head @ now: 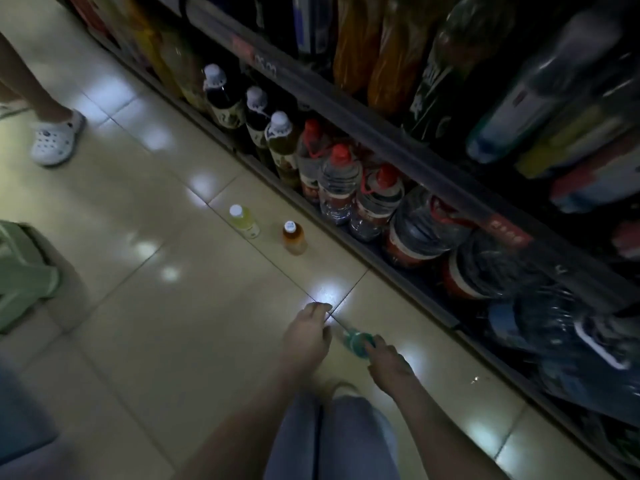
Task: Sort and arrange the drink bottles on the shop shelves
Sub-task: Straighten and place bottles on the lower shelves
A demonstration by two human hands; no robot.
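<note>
we see one teal bottle (356,341) low over the tiled floor (173,341), just in front of the bottom shelf (408,289). it is tilted, and its long axis runs on a diagonal from upper left to lower right in the head view, roughly along the shelf edge. motion blur smears it, so we cannot tell which end carries the cap.

our right hand (389,360) has its fingers curled round the lower right end of the teal bottle. our left hand (306,336) hangs just beside the other end with fingers bent downward; we cannot tell whether it touches or holds the bottle.

two small bottles stand upright on the floor farther up, both white capped with necks pointing up: one pale yellow bottle (244,221) and one orange bottle (294,237), near each other but apart.

on the bottom shelf we count three white-capped bottles (258,109) in a row, upright. next to them are three red-capped jugs (337,181) of clear liquid. the bigger containers beyond them are too blurred to count.

one white clog (57,136) on another person's foot stands at the upper left.
</note>
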